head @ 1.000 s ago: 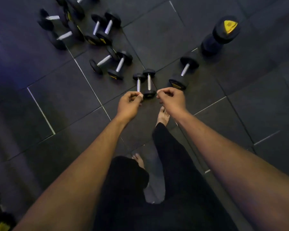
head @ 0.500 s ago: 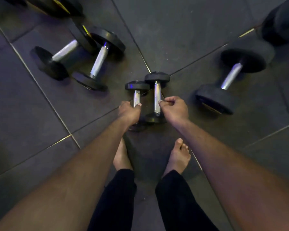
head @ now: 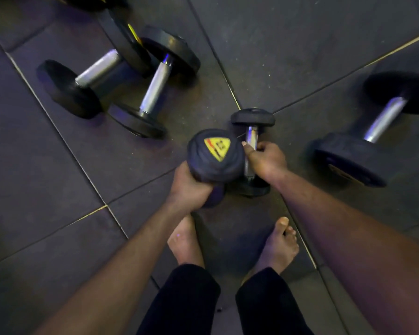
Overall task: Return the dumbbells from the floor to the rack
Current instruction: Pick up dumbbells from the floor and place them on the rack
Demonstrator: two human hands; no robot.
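My left hand [head: 188, 189] is wrapped round the handle of a small dumbbell [head: 214, 154], tipped up off the floor so its black end cap with a yellow triangle label faces me. My right hand [head: 266, 160] curls round the steel handle of a second small dumbbell [head: 252, 122], just right of the first and lying flat on the rubber floor [head: 300, 44]. Both look light enough for one hand each. The heads are rigid and rubbery, the handles smooth metal, so I judge the middle of the handle the sure place to grip. Left of the first dumbbell lie two medium dumbbells [head: 153, 90]; well right of it lies a bigger one [head: 363, 143]. No rack is in view.
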